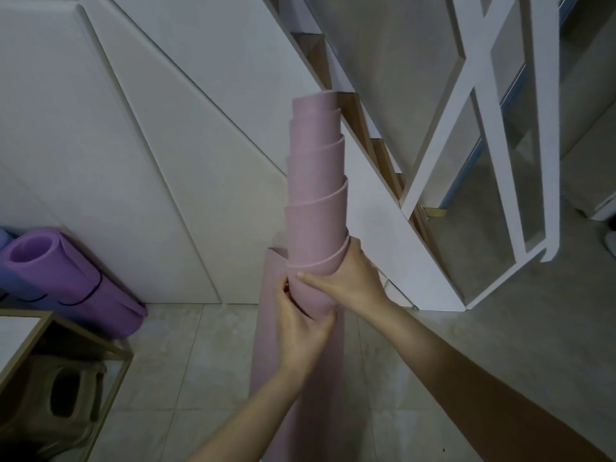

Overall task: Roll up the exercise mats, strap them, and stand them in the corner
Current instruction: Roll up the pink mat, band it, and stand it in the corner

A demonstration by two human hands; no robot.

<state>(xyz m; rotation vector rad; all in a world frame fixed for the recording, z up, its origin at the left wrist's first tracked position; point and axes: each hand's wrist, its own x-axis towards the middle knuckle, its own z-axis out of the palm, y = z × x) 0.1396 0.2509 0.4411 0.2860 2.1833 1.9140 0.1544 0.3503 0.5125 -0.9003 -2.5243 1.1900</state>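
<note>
The white stair panel (pixel 166 161) and the tiled floor (pixel 500 328) fill the background. In front of them is the pink exercise mat (pixel 316 195), the largest of the task's things. Its rolled part has its long axis running straight away from the person towards the stairs. The turns have slipped into a telescope, each inner layer stepping further out at the far end. From the left side of that roll, the unrolled tail (pixel 266 345) runs back towards the person, under the hands.

Well left of the pink mat, a purple rolled mat (pixel 66 278) lies against the panel, already ringed by dark straps (pixel 91 291). A blue roll (pixel 5 238) peeks in beyond it. Nearer the person on that same side is a gold-framed table (pixel 20 328).

Both hands are at the near end of the pink mat, with all the stepped-out length beyond them. The right hand (pixel 346 281) wraps it from the right, thumb laid across the front and fingers curled behind, clamped on. The left hand (pixel 300 328) sits just nearer, its fingers curled in on the left edge where the tail leaves the roll, also gripping.

The next move likely turns on pushing those layers back flush along the axis before strapping. No strap for this mat is visible.
</note>
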